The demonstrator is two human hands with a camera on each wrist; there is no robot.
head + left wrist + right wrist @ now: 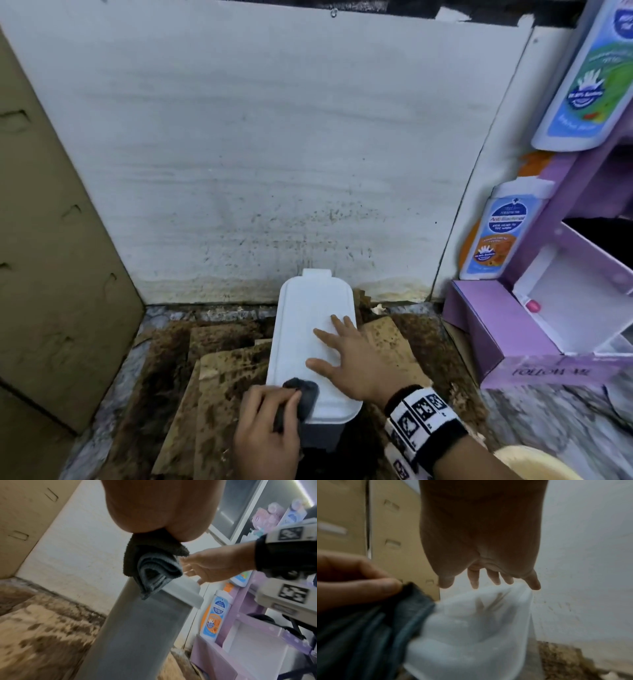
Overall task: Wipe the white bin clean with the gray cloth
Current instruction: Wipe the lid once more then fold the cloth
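Surface: speckled stone floor point(113, 387), overlaid with brown-stained cardboard sheets point(222, 373). Behind stands a white wall point(260, 144), spotted dark low down and yellowed along its base. A tan cardboard panel point(51, 240) with slot cut-outs closes the left side.

Right side: a purple display stand point(507, 329), its base lettered "FOLLOW ME", carrying 2 white bottles. The lower bottle point(496, 229) reads "Anti Bacterial"; its smaller print is illegible. The upper bottle point(592, 78) has a blue-and-green label too blurred to read.

Task item: white bin point(311, 346), lid shut, upright on the cardboard sheets near the wall, with open floor between it and both the panel and the stand.

Left hand point(265, 431): fingers curled round the folded gray cloth point(303, 399), which is pressed to the lid's near-left corner and hangs over the rim.

Right hand point(346, 359): fingers spread and straight, lying flat on the lid, holding nothing. A black-and-white patterned wristband point(421, 421) sits on that wrist.
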